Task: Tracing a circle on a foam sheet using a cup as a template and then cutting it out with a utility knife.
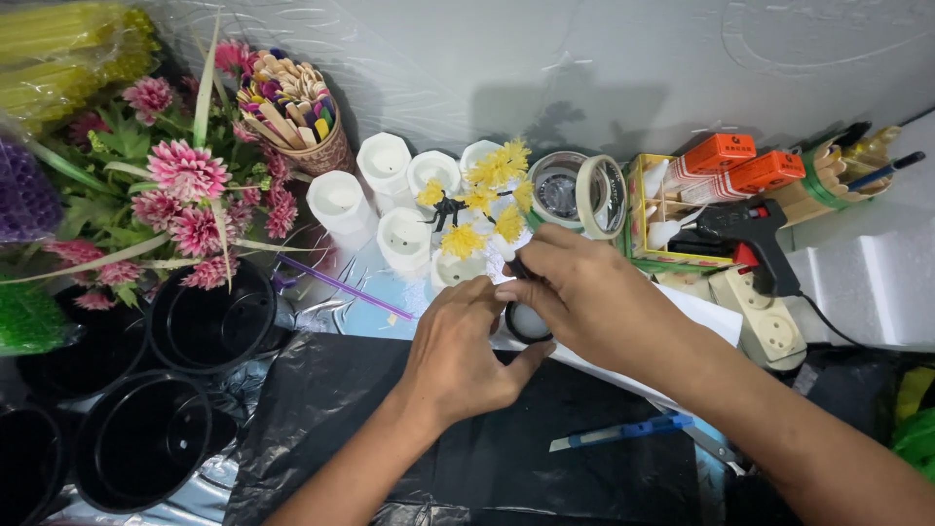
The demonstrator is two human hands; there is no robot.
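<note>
While both hands meet over the small black pot (527,324), the yellow flower sprig (484,195) rising just behind it looks top-heavy & thin-stemmed, so a slip or a hard push could tip it or bend the dark stem. Left hand (458,351) is curled loosely, fingers bent toward the pot's near side, thumb up; can't tell if it truly grips anything. Right hand (584,292) reaches across from the pot's right, fingertips pinched close at the stem base w/ something small & dark between them, most likely the stem, but it's hidden. White candle cups (404,239) crowd just beyond the pot & a tape roll (596,195) stands on edge behind-right of it; an elbow nudge could topple either into the sprig. Glue gun (745,234) sits further right of the pot, cord trailing; a snag would drag it. Blue-handled cutter (623,432) lies nearer the person than the pot, right under the right forearm: risk of a nick. Empty black pots (209,317) stand well left of it.
</note>
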